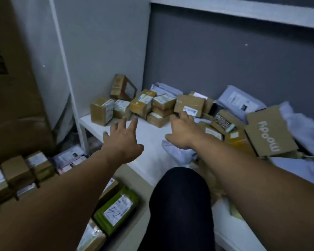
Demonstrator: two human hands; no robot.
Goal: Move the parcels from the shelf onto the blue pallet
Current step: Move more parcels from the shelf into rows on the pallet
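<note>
A low white shelf (149,142) carries a heap of small cardboard parcels (143,104) and grey mailer bags (239,98) against the grey wall. My left hand (123,140) hovers over the shelf with fingers spread, holding nothing, fingertips close to the nearest boxes. My right hand (181,131) reaches further in, fingers extended toward a brown box with a white label (188,105); whether it touches the box I cannot tell. The blue pallet is out of sight.
More boxed parcels (16,174) and a green bag (116,209) lie on the floor at lower left. A big cardboard carton (11,78) stands at left beside the white shelf post (76,113). My dark-clad knee (179,205) is in front of the shelf. An upper shelf board (243,9) hangs overhead.
</note>
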